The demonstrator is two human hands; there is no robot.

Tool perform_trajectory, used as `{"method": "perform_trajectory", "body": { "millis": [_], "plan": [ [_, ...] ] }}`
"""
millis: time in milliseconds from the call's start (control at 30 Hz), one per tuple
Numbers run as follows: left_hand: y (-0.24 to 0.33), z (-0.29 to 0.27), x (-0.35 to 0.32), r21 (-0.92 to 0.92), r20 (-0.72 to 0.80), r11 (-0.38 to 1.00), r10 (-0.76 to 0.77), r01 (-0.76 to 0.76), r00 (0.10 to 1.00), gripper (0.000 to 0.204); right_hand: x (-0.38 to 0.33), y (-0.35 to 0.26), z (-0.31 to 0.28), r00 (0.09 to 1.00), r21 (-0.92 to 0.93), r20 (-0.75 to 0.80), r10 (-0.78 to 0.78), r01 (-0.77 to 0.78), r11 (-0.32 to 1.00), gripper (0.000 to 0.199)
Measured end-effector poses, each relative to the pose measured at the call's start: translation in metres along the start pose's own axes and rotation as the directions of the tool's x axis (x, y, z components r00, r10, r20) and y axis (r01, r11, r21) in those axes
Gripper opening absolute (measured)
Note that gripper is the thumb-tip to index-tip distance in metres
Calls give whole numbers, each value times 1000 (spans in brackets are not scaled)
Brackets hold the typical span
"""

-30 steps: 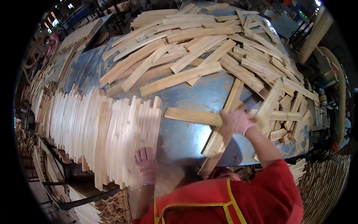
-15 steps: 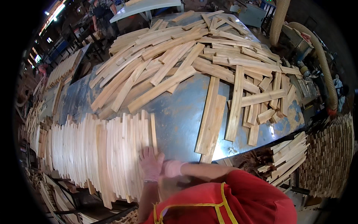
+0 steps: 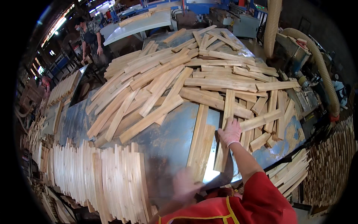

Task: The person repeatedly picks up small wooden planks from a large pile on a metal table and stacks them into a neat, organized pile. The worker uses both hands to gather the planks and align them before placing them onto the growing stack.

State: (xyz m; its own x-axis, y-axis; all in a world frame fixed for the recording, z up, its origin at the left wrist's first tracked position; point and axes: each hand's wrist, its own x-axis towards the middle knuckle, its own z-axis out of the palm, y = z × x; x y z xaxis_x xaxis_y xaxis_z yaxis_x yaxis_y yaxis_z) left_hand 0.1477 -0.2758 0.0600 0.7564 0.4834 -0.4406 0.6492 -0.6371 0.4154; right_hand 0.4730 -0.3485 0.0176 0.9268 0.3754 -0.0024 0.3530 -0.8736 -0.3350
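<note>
My right hand [image 3: 230,133], in a pale pink glove, is on a long wooden slat [image 3: 221,158] that lies lengthwise on the metal table; its fingers curl over the slat. Low over the near part of the table is my left hand [image 3: 184,183], gloved as well and smeared by motion, so its fingers cannot be made out. Beside it, two overlapping slats [image 3: 200,147] lie on the table. To the left, a tight row of slats [image 3: 123,175] stands on edge. A loose heap of slats [image 3: 160,74] covers the far half of the table.
The bare metal tabletop [image 3: 167,132] shows between row and heap. Right of me are stacked slats [image 3: 330,164] and ribbed hoses [image 3: 274,26]. Another person [image 3: 91,41] stands at the far left, near a pale table [image 3: 138,24]. Sawdust lies near the right edge.
My right hand has left the row's end and reached right onto a slat. My left hand has moved right, off the row. The view has shifted, showing more of the far side.
</note>
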Motion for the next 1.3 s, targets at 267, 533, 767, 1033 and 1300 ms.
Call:
{"method": "perform_trajectory", "body": {
  "millis": [267, 533, 767, 1033, 1300],
  "plan": [
    [-73, 50, 11, -88, -297, 996, -42, 16, 954, 88, 18, 33, 27, 998, 642, -57, -4, 39, 766, 81],
    [-146, 66, -33, -832, -189, 523, 40, -182, 981, 61, -174, -48, 107, 702, 757, 640, -313, -647, 97, 71],
    [-74, -13, -156, -440, -47, 861, -307, 257, 950, 49, -194, -136, 76, 431, 392, 820, -378, 59, 918, 98],
    [-225, 94, -128, 426, -584, 861, 26, 279, 812, 81, -233, -214, 130, 161, 588, 740, -653, 318, 744, 79],
    [-170, 46, -101, 341, -536, 917, 11, 204, 844, 71, 24, -116, 24, 933, -81, 43, -358, 360, 929, 72]
  ]
}}
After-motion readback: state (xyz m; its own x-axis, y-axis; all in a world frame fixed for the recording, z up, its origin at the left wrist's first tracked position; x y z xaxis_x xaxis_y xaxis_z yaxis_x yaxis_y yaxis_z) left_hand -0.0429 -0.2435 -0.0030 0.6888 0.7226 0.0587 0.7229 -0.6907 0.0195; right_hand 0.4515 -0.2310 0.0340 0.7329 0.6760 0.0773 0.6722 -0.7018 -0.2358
